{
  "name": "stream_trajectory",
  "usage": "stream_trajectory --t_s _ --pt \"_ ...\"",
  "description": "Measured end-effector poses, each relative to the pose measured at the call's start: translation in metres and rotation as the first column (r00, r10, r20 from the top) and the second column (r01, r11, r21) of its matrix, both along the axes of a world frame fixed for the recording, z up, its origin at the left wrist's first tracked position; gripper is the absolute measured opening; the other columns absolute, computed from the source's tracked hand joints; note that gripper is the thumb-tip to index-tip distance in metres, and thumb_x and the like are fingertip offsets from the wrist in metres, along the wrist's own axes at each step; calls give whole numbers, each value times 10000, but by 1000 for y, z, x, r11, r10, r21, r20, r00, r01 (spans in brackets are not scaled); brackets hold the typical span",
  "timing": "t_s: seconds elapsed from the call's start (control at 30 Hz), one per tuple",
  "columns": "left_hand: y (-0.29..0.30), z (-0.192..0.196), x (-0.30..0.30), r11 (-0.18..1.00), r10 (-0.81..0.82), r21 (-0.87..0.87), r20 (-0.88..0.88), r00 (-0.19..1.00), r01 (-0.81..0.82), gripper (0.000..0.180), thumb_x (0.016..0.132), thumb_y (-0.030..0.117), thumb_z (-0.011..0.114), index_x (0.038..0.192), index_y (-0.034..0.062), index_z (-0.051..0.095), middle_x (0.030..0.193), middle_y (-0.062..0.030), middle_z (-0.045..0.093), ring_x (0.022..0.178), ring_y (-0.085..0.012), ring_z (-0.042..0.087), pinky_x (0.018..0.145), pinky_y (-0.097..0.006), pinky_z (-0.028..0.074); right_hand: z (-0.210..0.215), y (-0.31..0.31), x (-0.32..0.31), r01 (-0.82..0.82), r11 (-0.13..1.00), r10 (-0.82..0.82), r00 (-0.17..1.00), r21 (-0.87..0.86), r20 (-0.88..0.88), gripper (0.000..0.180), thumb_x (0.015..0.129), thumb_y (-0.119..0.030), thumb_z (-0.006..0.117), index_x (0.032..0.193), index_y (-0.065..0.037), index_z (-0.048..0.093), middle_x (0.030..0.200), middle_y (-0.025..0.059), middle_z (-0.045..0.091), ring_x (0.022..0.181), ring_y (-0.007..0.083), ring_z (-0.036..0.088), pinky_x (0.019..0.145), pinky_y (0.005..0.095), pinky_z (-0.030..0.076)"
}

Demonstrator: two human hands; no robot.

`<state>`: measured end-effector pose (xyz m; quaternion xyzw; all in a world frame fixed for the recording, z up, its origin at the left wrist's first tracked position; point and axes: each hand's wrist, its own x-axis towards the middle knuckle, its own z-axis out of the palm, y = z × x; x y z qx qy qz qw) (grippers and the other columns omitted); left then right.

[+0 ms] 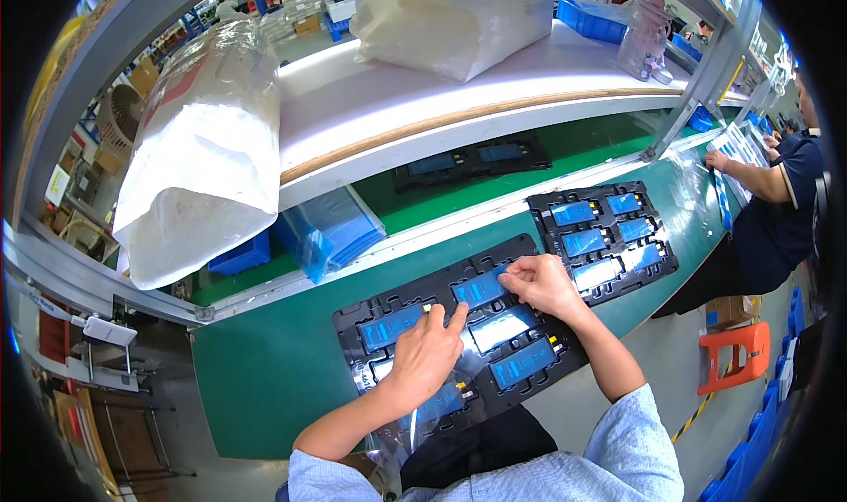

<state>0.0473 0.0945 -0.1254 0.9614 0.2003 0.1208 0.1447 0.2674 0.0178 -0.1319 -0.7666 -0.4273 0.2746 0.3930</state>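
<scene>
A black moulded tray (351,321) lies on the green table in front of me, with several flat blue battery packs in its pockets. My left hand (428,352) reaches over it with fingers stretched; a fingertip is at the left end of the upper middle battery pack (481,290). At that pack's right end, the thumb and fingers of my right hand (543,286) are pinched together. What they grip there is hidden. Just below lies a shinier pack (505,327). Another pack (523,363) with a yellow tab sits at the lower right.
A second black tray (543,209) of blue packs stands at the far right. Blue plastic sleeves (331,228) and a large white bag (198,167) are at the left. A white shelf (353,96) overhangs the table's back. A person (763,184) works at the right.
</scene>
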Motion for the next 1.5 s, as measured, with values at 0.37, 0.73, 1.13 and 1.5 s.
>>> stream_trajectory --t_s 0.37,0.73,1.13,1.5 --pt "0 0 0 1000 0 -12 -10 1000 0 415 812 100 598 1221 37 567 861 -140 500 766 -296 625 603 -385 529 12 -1 -9 -168 985 153 960 49 234 224 843 -179 643 798 38 610 751 167 624 650 288 625 601 370 480" --pt "2 2 -6 999 -10 -51 -59 998 7 496 816 114 617 1293 40 500 889 -149 506 780 -303 628 626 -386 534 4 1 0 -1 983 106 818 182 -566 138 939 -162 547 863 -47 534 783 1 558 653 107 542 612 251 458" --pt "1 2 -8 997 17 -76 -68 998 -22 505 855 148 585 1300 -50 452 918 -176 540 820 -307 637 648 -386 540 5 -9 11 -51 997 67 907 51 -416 216 901 -218 668 848 -10 645 620 -30 567 517 24 477 458 188 343" --pt "1 2 -7 994 29 -103 -85 996 -38 501 859 146 575 1302 -51 447 929 -181 543 828 -307 636 654 -388 540 11 -4 9 -62 996 40 945 -57 -325 203 875 -185 676 837 13 663 614 -10 588 508 40 512 450 203 369"
